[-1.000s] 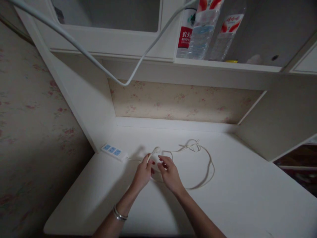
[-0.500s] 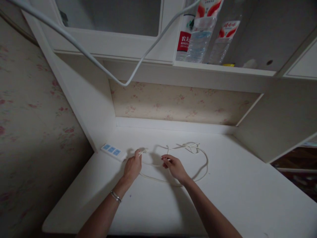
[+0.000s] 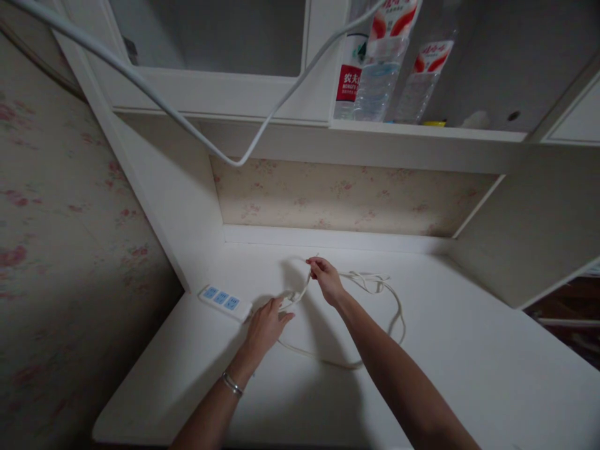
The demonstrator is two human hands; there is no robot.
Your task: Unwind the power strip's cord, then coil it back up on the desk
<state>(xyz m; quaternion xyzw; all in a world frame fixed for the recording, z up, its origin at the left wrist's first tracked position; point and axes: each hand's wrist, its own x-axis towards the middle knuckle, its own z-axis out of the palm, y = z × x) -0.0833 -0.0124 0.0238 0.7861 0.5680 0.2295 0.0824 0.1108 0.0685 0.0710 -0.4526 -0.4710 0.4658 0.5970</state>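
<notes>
A white power strip with blue socket faces lies at the left of the desk, its pale cord looping across the surface. My right hand pinches a stretch of the cord and holds it raised. From there the cord runs down to a small knotted bunch beside my left hand. The left thumb and fingers are spread apart at the bunch; whether they touch it is hard to see. More tangled cord lies to the right, behind my right forearm.
The white desk stands under a cabinet shelf holding plastic bottles. A thick white cable hangs across the upper view. A side panel bounds the desk at left.
My right hand has moved up and away, pulling the cord taut from the bunch. My left hand has shifted slightly right, and its thumb and fingers have parted.
</notes>
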